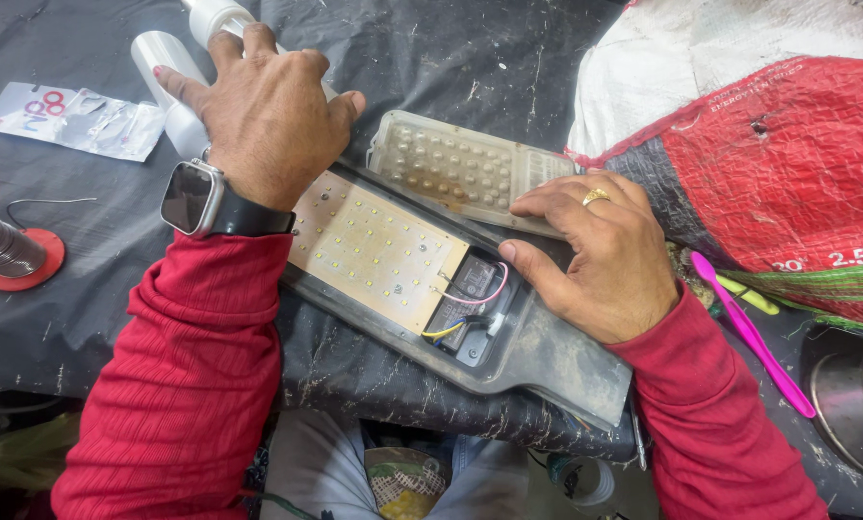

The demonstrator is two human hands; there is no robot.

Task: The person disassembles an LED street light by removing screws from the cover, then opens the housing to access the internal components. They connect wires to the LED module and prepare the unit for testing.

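Inside grey lamp housing (pixel 547 361), LED board (pixel 378 252) lies between both hands.

Long red sleeves (pixel 176 376) of a finely ribbed knit are worn on both arms, bunched in folds toward the wrists and ending at the cuffs. A smartwatch (pixel 191 197) with a dark rectangular screen, a silver-coloured case and a black strap is worn on the wrist of the left hand (pixel 268 111). A gold-coloured ring (pixel 595 196) is worn on one finger of the right hand (pixel 600 255). Below the counter edge, light grey-blue trousers (pixel 306 472) are seen across the lap. Both hands are otherwise bare; no gloves are worn.
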